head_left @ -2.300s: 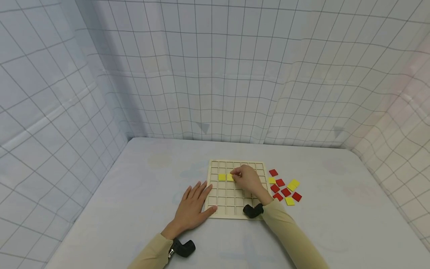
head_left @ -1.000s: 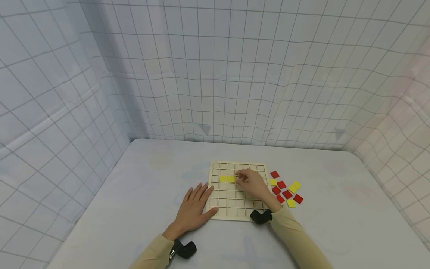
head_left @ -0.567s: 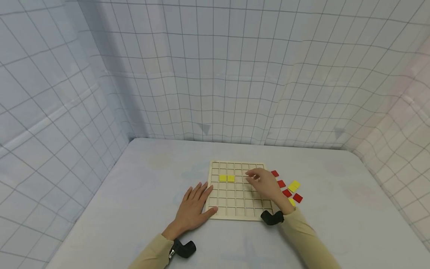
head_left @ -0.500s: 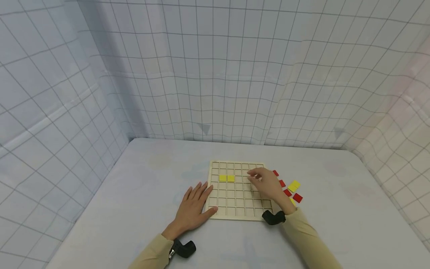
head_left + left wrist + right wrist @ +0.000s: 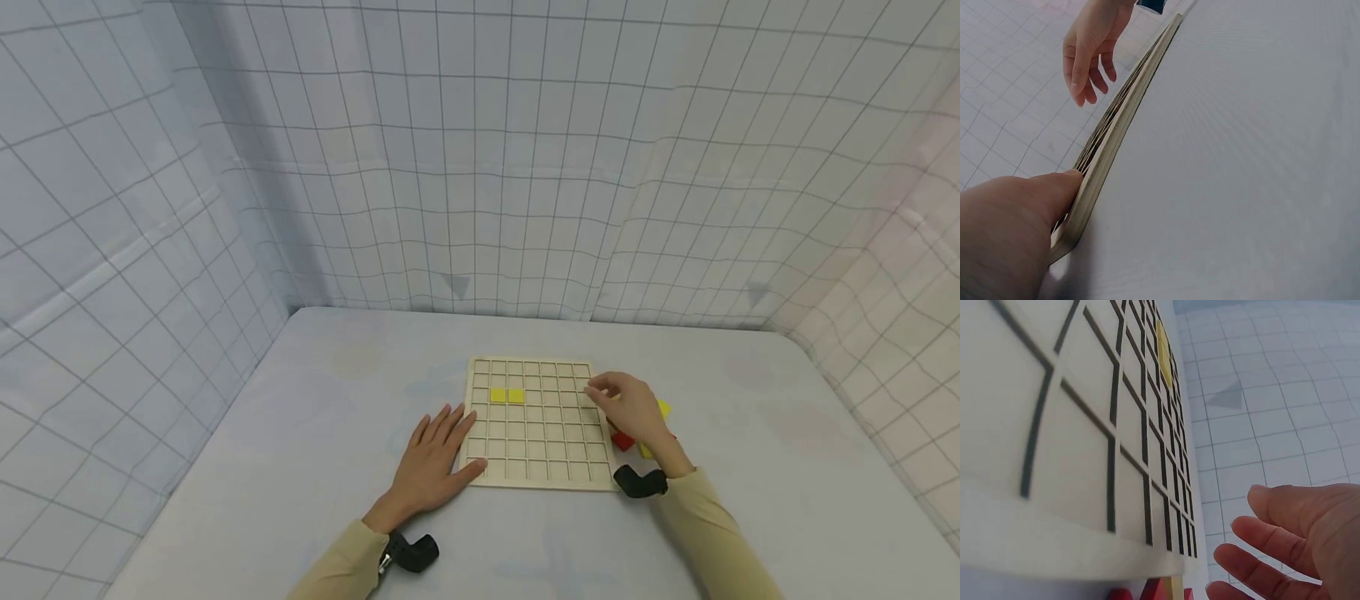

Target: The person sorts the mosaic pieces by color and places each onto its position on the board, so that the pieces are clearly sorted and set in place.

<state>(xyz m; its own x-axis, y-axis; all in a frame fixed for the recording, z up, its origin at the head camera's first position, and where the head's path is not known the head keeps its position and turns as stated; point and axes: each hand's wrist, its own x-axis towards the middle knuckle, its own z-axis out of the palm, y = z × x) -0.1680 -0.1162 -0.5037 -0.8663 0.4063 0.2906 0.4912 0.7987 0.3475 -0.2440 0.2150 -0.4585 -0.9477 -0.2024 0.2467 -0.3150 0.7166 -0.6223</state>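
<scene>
A cream grid board (image 5: 536, 446) with square cells lies on the table. Two yellow square tiles (image 5: 507, 395) sit side by side in its cells toward the upper left. My left hand (image 5: 431, 467) rests flat with spread fingers on the board's left edge; its thumb lies on the front left corner, as the left wrist view shows. Over the board's right edge hovers my right hand (image 5: 630, 408), fingers loosely bent and nothing visible between them. In the right wrist view its fingers (image 5: 1272, 540) stand apart from the thumb. Beneath it, red tiles (image 5: 622, 441) and yellow tiles (image 5: 664, 408) are partly hidden.
A white table (image 5: 337, 400) carries the board and the loose tiles. White grid-patterned curtains (image 5: 480, 183) hang behind and on both sides. Each wrist wears a black camera (image 5: 640, 482).
My right hand has moved right from beside the second yellow tile to above the loose tiles, leaving that tile in its cell. The left hand stays in place.
</scene>
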